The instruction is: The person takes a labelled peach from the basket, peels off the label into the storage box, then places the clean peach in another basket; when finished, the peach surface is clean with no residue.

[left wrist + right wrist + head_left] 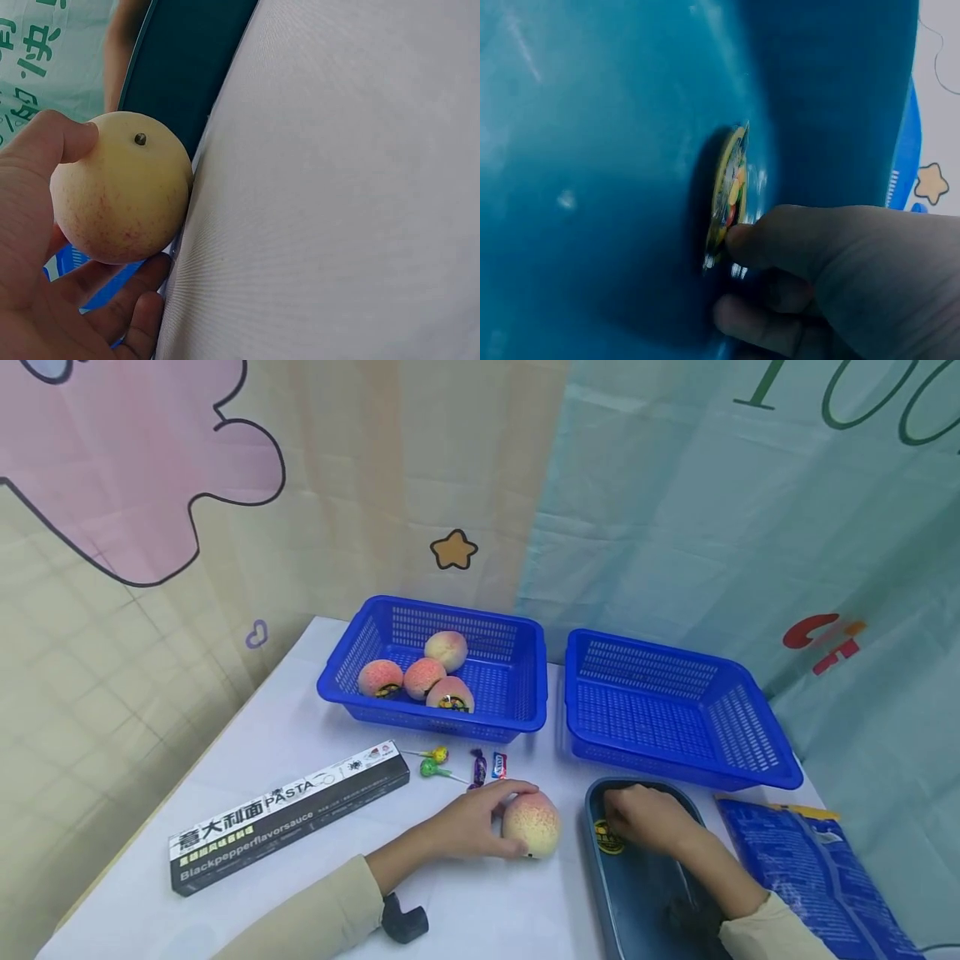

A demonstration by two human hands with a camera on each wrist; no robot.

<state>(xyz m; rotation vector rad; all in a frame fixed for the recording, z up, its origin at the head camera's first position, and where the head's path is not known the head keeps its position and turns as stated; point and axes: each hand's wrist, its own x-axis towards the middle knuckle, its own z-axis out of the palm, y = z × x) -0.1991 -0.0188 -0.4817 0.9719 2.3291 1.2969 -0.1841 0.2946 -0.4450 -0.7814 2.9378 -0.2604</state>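
My left hand (467, 825) holds a yellow peach with a reddish blush (534, 827), close over the white table in front of the candies. The left wrist view shows my thumb on top of this peach (124, 199), near its stem, with fingers beneath. Inside a deep dark blue-green tray (637, 897) is my right hand (652, 817), its fingers pinching the edge of a round black-and-yellow sticker (607, 837). Seen almost edge-on in the right wrist view, the sticker (729, 199) stands up from the tray floor by my thumb tip.
Several peaches (424, 678), some with stickers, lie in the left blue basket (517, 710). A second blue basket (660, 752) stands right of it. A black pasta box (288, 818) lies at left. Lollipops (431, 767) and wrapped candies (479, 768) sit mid-table. A blue bag (817, 877) is at right.
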